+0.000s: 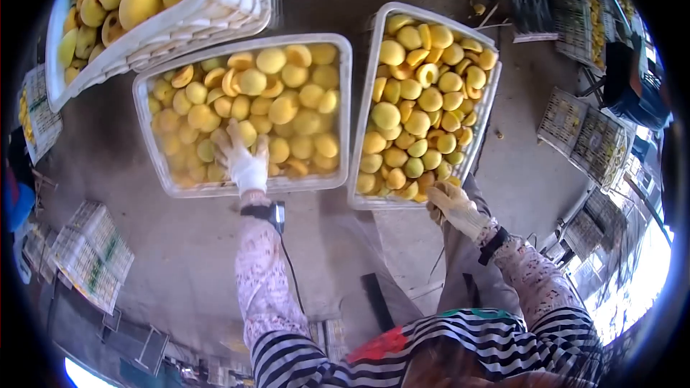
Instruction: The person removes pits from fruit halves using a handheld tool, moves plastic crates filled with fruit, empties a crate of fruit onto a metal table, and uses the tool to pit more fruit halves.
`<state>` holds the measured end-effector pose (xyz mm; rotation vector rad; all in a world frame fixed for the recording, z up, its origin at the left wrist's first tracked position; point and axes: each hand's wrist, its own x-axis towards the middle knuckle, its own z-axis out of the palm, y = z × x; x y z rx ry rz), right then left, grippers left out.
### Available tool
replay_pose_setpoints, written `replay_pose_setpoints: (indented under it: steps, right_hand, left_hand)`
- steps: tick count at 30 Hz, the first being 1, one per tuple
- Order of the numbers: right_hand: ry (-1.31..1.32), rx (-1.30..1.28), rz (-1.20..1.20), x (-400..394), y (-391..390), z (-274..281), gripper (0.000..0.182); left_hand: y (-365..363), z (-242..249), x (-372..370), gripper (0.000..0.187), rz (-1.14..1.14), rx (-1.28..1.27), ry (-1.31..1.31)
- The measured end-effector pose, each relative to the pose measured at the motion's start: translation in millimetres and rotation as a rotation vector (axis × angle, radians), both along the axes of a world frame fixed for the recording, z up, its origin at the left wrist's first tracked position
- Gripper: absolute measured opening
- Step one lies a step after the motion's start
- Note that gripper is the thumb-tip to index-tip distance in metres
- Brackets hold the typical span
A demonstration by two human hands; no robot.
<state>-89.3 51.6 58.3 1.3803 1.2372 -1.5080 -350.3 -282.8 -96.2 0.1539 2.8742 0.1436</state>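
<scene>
My left hand point(248, 161), in a white glove, reaches over the near side of a whitish plastic crate point(287, 185). Its fingers are spread and touch the yellow peaches point(283, 110) inside, many of them halved. Part of this crate's contents looks hazy. My right hand point(457, 210), in a cream glove, is at the near right corner of a second crate point(365, 204), which is full of peach halves point(417, 123). The right fingers are curled by the rim; whatever they may hold is hidden.
A stack of white crates point(244, 1) with more peaches on top stands at the upper left. Slatted crates point(583, 129) sit on the right, and others point(92, 255) at lower left. A person point(636, 93) is at the right edge. A cable point(291, 269) hangs beside my left sleeve.
</scene>
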Motion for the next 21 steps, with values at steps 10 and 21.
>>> replay_pose_setpoints:
  steps: [10, 21]
  right_hand:
    - [0.545, 1.279, 0.895, -128, 202, -78, 0.049]
    - [0.772, 0.943, 1.113, -224, 259, -164, 0.074]
  left_hand:
    - [105, 34, 294, 0.027, 1.446, 1.051, -0.391]
    - [211, -31, 376, 0.078, 1.811, 1.141, -0.446]
